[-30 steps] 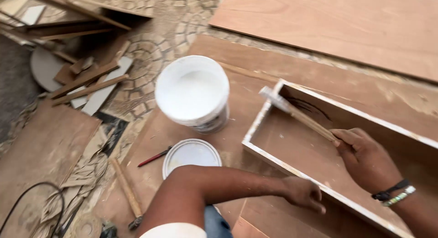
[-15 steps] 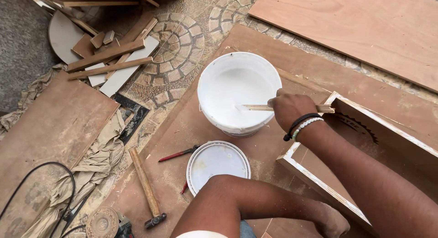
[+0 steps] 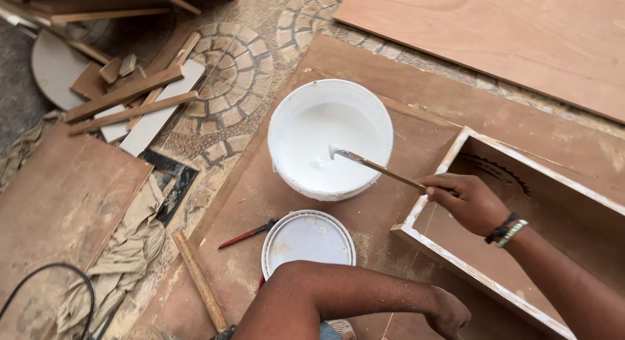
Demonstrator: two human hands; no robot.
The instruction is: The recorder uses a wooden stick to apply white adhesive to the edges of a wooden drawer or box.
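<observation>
So here I've got the right hand (image 3: 465,200) pinched around a thin wooden stick (image 3: 381,169), the tip sunk into the white paste in the white bucket (image 3: 330,139), which sits on the plywood sheet (image 3: 260,197) just left of the open wooden box frame (image 3: 456,249). My take on doing this bit well: keep the dip shallow, load only the end of the stick, and wipe the extra off against the inner rim of the bucket, so nothing drips across the sheet on the way over to the frame edges, which already look whitened. The grip reads as a light fingertip pinch near the back end, wrist low over the frame corner, forearm coming in from the lower right, with beaded bands at the wrist. The left hand (image 3: 449,314) is pressed down on the board by the near side of the frame, arm bent across the bottom of the view; fingers look curled, holding nothing as far as I can see. The bucket's lid (image 3: 307,239) lies flat nearer me, a red pencil (image 3: 247,234) beside it, a hammer handle (image 3: 198,281) further left.
</observation>
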